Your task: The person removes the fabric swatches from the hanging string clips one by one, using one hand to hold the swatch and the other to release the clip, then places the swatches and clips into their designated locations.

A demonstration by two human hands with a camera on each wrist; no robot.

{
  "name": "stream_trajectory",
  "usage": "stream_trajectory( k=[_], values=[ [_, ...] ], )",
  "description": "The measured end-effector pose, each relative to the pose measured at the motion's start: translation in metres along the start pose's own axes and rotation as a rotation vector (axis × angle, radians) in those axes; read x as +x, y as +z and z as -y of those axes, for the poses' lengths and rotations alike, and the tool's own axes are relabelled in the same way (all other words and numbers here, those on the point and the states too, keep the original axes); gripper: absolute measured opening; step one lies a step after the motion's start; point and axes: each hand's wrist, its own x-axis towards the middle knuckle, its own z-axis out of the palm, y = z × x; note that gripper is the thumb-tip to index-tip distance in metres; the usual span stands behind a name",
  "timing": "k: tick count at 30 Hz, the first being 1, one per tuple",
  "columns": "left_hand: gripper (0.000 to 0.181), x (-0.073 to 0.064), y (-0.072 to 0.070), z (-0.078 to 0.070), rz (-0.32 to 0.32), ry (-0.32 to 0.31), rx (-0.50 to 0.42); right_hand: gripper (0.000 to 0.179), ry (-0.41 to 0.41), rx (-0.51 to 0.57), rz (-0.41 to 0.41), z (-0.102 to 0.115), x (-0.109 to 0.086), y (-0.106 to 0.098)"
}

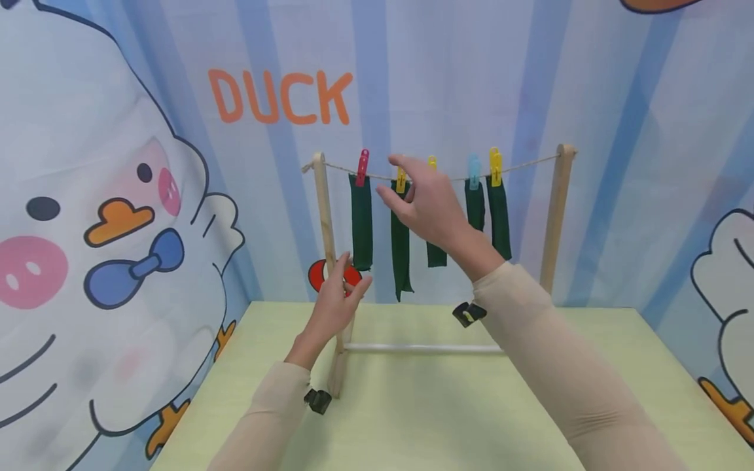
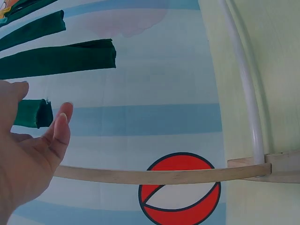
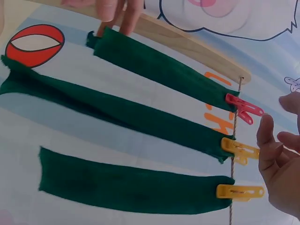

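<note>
Dark green cloth strips hang from a thin rope (image 1: 530, 164), each under a clothespin. My left hand (image 1: 332, 304) is by the lower end of the leftmost strip (image 1: 362, 219), fingers spread and not gripping it; whether they touch it I cannot tell. A red clothespin (image 3: 243, 105) holds that strip's top. My right hand (image 1: 434, 206) is raised in front of the rope, thumb and fingers apart, close to the yellow clothespin (image 3: 240, 150) on the second strip (image 3: 112, 112). It partly covers the third strip (image 1: 436, 256). Light blue (image 1: 474, 171) and yellow (image 1: 496, 167) clothespins hold the strips farther right.
Wooden posts stand at the left (image 1: 324, 209) and right (image 1: 555, 229), joined low down by a white rod (image 1: 424, 348). The frame stands on a pale yellow-green tabletop (image 1: 424, 418). Behind hangs a striped blue backdrop (image 1: 459, 78) printed with ducks and a red ball (image 2: 180, 161).
</note>
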Motion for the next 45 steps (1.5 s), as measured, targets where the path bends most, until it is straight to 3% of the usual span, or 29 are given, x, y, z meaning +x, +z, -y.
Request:
stream_trajectory(
  k=[7, 13, 21, 29, 36, 39, 45],
  values=[
    [0.068, 0.005, -0.003, -0.001, -0.018, 0.003, -0.043, 0.057, 0.085, -0.035, 0.089, 0.011, 0.022, 0.003],
    [0.067, 0.010, -0.005, 0.000, 0.011, -0.026, -0.044, 0.067, 0.186, 0.050, 0.164, 0.012, 0.033, 0.006],
    [0.068, 0.018, -0.003, -0.007, 0.010, -0.052, -0.051, 0.068, 0.226, 0.061, 0.186, 0.016, 0.047, 0.008],
    [0.070, 0.022, 0.003, -0.002, -0.004, -0.066, -0.077, 0.071, 0.324, 0.150, 0.237, 0.021, 0.050, 0.012],
    [0.069, 0.022, 0.006, 0.004, -0.051, -0.069, -0.111, 0.073, 0.384, 0.123, 0.279, 0.026, 0.053, 0.018],
    [0.066, 0.023, 0.007, 0.003, -0.068, -0.037, -0.116, 0.073, 0.407, 0.129, 0.289, 0.026, 0.054, 0.019],
    [0.027, 0.023, 0.011, -0.001, -0.095, 0.104, -0.039, 0.064, 0.444, 0.232, 0.280, 0.024, 0.051, 0.022]
  ],
)
